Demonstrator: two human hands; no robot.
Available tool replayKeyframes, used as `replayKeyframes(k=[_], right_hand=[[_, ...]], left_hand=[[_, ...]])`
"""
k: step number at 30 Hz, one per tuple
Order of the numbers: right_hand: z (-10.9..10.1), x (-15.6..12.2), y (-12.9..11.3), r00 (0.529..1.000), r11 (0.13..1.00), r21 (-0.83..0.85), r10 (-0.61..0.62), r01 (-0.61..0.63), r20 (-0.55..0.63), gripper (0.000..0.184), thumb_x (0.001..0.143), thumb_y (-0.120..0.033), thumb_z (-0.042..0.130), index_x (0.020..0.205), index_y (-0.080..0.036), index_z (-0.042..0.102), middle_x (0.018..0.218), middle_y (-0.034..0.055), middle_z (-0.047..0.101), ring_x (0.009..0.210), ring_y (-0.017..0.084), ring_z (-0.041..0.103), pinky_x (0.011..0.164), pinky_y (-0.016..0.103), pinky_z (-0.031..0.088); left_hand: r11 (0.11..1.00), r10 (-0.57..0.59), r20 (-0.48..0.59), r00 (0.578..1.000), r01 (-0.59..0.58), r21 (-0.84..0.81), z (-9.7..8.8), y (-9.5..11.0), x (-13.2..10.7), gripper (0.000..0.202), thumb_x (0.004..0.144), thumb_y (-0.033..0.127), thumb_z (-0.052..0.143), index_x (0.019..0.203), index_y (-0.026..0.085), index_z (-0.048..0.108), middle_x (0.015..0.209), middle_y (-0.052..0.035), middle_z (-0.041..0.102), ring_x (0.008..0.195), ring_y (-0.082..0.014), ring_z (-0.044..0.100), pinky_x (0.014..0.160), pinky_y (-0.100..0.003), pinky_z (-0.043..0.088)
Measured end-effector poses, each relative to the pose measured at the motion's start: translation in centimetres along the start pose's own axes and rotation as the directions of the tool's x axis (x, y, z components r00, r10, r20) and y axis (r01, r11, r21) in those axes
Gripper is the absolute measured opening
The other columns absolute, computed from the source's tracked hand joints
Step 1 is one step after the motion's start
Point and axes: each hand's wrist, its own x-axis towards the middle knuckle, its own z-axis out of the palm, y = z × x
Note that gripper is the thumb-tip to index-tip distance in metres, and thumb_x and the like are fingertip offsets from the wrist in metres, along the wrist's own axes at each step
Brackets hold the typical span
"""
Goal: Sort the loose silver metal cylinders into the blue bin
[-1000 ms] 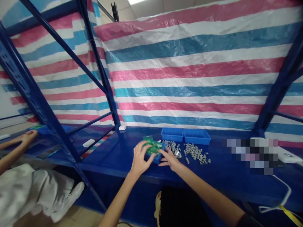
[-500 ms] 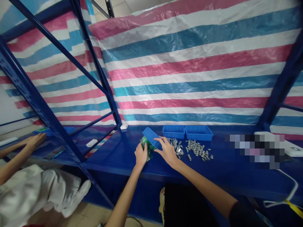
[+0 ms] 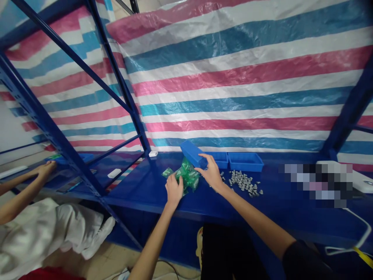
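Since the earlier frame, the blue bin (image 3: 190, 153) had gone up and farther back, and the green bags (image 3: 189, 177) had spread out more on the table (image 3: 136, 190). The right hand (image 3: 213, 174) held the bin by its near right end, with its fingers and thumb bent part way and pinched on it. The bin was up off the table and tipped over. Its outside faced us, so its inside was hidden.

The left hand (image 3: 174, 190) was at the near left side of the green bags. Its fingers were a bit curled and touched the bags, but I could not tell if they gripped any.

The bags lay in a loose, shiny heap just below the bin. It seemed that the tipping out was mostly done. The bin was not yet set down, and I could not see if any bag was stuck inside.

2 back bins (image 3: 245, 167) stood side by side. Small grey pieces (image 3: 244, 182) lay loose in front of them, not put into any bin. A small white box (image 3: 153, 154) sat near the back left corner. Far to the left, a co-worker's hands (image 3: 46, 169) were close together.
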Motion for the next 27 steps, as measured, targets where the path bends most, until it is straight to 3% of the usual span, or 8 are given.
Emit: replayKeyframes(k=[3,7,11,14,16,18,21,27], right_hand=[[-0.2,0.5,-0.6,0.987,0.967,0.238,0.121,-0.094,-0.102,0.056,0.069,-0.034,0.066,0.12,-0.023,0.046,0.12,0.0081,0.051,0.103,0.024,0.054,0.078,0.035,0.05],[-0.7,0.4,-1.6,0.978,0.895,0.421,0.195,-0.148,-0.069,0.06,0.068,-0.037,0.066,0.122,-0.023,0.042,0.12,0.009,0.053,0.098,0.022,0.057,0.079,0.034,0.051],[-1.3,0.2,-2.0,0.982,0.855,0.486,0.13,-0.18,0.136,0.063,0.067,-0.037,0.068,0.123,-0.024,0.041,0.117,0.0082,0.056,0.1,0.021,0.058,0.082,0.034,0.051],[-3.0,0.5,-1.1,0.971,0.88,0.433,0.107,-0.193,0.216,0.068,0.07,-0.038,0.066,0.129,-0.027,0.036,0.124,0.009,0.052,0.104,0.022,0.057,0.075,0.033,0.053],[-5.0,0.9,0.4,0.975,0.945,0.301,0.068,-0.131,0.211,0.06,0.073,-0.039,0.062,0.128,-0.029,0.039,0.126,0.0082,0.05,0.108,0.022,0.055,0.08,0.036,0.051],[-7.6,1.4,2.7,0.984,0.999,0.045,-0.024,0.016,0.175,0.046,0.076,-0.038,0.06,0.119,-0.027,0.051,0.121,0.0071,0.054,0.111,0.023,0.052,0.092,0.042,0.042],[-11.4,1.6,6.9,0.987,0.932,-0.341,-0.074,0.12,0.146,0.036,0.076,-0.037,0.059,0.11,-0.026,0.059,0.112,0.0076,0.06,0.109,0.026,0.052,0.097,0.05,0.033],[-14.9,0.7,13.0,0.986,0.798,-0.588,-0.044,0.13,0.158,0.022,0.083,-0.035,0.048,0.096,-0.029,0.065,0.099,0.0041,0.067,0.1,0.024,0.057,0.099,0.06,0.018]], left_hand=[[0.993,0.12,-0.152,0.981,-0.116,0.033,-1.0,0.9,-0.5,0.046,0.088,0.035,0.036,0.129,0.014,0.037,0.133,-0.018,0.04,0.125,-0.0284,0.036,0.098,-0.046,0.033],[0.884,0.46,-0.16,0.873,-0.433,0.176,-2.6,2.7,-0.1,0.048,0.089,0.029,0.038,0.135,0.018,0.033,0.142,-0.016,0.03,0.133,-0.0271,0.026,0.102,-0.044,0.028],[0.697,0.681,0.081,0.727,-0.679,0.232,-3.7,3.9,1.5,0.039,0.087,0.016,0.038,0.123,0.025,0.05,0.134,-0.0102,0.046,0.128,-0.0253,0.036,0.102,-0.042,0.027],[0.605,0.724,0.274,0.634,-0.773,0.191,-3.7,3.8,3.2,0.034,0.087,0.013,0.035,0.107,0.025,0.06,0.118,-0.0081,0.058,0.116,-0.0219,0.048,0.1,-0.038,0.03],[0.599,0.711,0.305,0.633,-0.773,0.209,-3.3,3.5,4.7,0.033,0.087,0.012,0.033,0.103,0.023,0.06,0.109,-0.0085,0.061,0.108,-0.0208,0.053,0.099,-0.038,0.03],[0.626,0.685,0.254,0.683,-0.73,0.275,-2.8,3.3,6.7,0.031,0.088,0.014,0.032,0.101,0.021,0.059,0.104,-0.0097,0.061,0.102,-0.0212,0.054,0.098,-0.039,0.029],[0.673,0.635,0.193,0.748,-0.658,0.336,-1.9,3.7,10.3,0.026,0.091,0.025,0.033,0.095,0.019,0.058,0.093,-0.0105,0.061,0.095,-0.023,0.054,0.095,-0.04,0.029],[0.718,0.549,0.415,0.726,-0.664,0.211,1.5,5.4,15.1,0.018,0.084,0.018,0.043,0.087,0.021,0.06,0.096,-0.008,0.062,0.094,-0.0206,0.056,0.093,-0.036,0.028]])
